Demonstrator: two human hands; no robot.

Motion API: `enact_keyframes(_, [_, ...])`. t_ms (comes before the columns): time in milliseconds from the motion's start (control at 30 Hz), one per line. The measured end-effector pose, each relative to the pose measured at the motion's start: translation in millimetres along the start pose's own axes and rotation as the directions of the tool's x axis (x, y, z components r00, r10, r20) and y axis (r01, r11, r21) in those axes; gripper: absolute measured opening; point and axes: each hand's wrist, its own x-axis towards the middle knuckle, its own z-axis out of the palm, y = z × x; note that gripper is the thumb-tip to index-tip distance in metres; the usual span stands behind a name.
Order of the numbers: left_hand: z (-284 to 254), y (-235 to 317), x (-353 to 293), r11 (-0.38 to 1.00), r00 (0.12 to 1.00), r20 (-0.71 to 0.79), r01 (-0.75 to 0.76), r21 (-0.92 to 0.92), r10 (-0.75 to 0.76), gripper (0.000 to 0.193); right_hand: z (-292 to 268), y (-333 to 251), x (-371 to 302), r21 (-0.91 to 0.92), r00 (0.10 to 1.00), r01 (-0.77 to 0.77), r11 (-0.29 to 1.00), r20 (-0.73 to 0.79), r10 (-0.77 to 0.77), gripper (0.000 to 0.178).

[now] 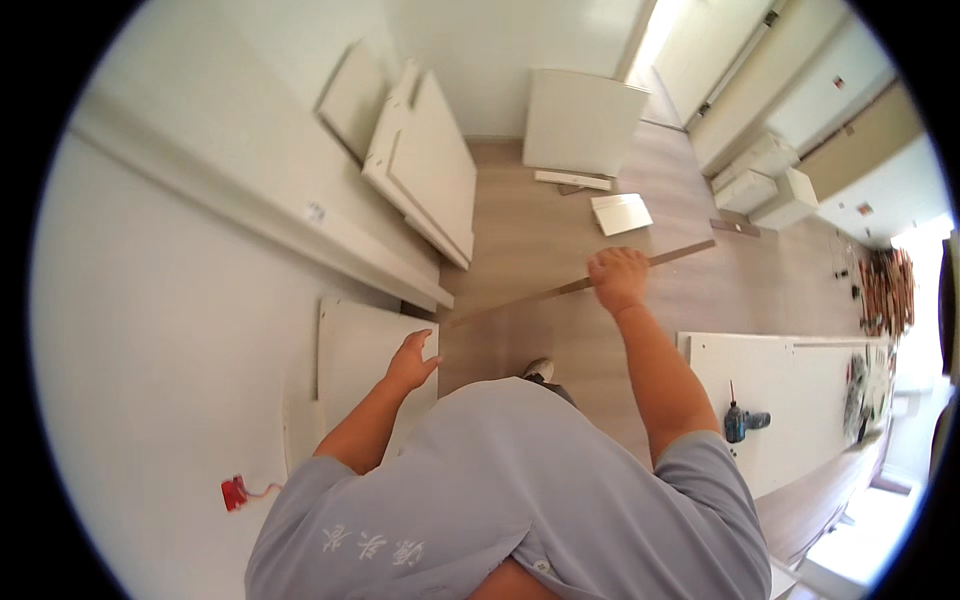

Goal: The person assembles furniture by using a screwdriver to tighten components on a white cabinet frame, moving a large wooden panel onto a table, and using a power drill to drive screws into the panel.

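My right hand (618, 278) is closed around a long, thin brown strip (682, 252), which slants across in front of me above the wood-look floor. The strip's far end points to the right, and its other end reaches toward my left hand (412, 364). That hand is held apart from the strip, thumb and fingers spread with nothing between them. Just beside it stands a white panel (362, 345), close to the left wall.
White panels (425, 165) lean at the left wall, and another white panel (580, 120) stands at the far wall. A small white board (621, 214) lies on the floor. To the right, a blue-black cordless drill (745, 422) rests on a long white board (790, 390).
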Motion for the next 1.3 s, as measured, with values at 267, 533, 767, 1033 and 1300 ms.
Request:
enact_keyframes(267, [39,25,68,0.996,0.999,-0.006,-0.049,0.078,0.049,0.060,-25,32,-27,0.392,0.990,0.127,0.911,0.005,-0.141,0.041])
enact_keyframes(533, [50,61,87,0.908,0.912,0.369,-0.299,0.292,0.182,0.041,-48,127,-83,0.185,0.962,-0.269,0.945,-0.005,0.274,0.086])
enact_keyframes(767, [49,73,111,0.894,0.746,0.661,-0.349,0.281,0.083,0.045,-52,132,-111,0.335,0.887,-0.461,0.822,0.154,0.435,0.096])
enact_keyframes(1033, [27,115,172,0.976,0.733,0.661,-0.216,0.001,0.162,0.049,-29,98,-48,0.347,0.847,-0.525,0.777,0.123,0.517,0.093])
enact_keyframes(1300, [2,360,202,0.933,0.755,0.558,-0.341,-0.114,0.344,0.062,-49,76,-34,0.601,0.881,-0.457,0.656,0.203,0.428,0.087])
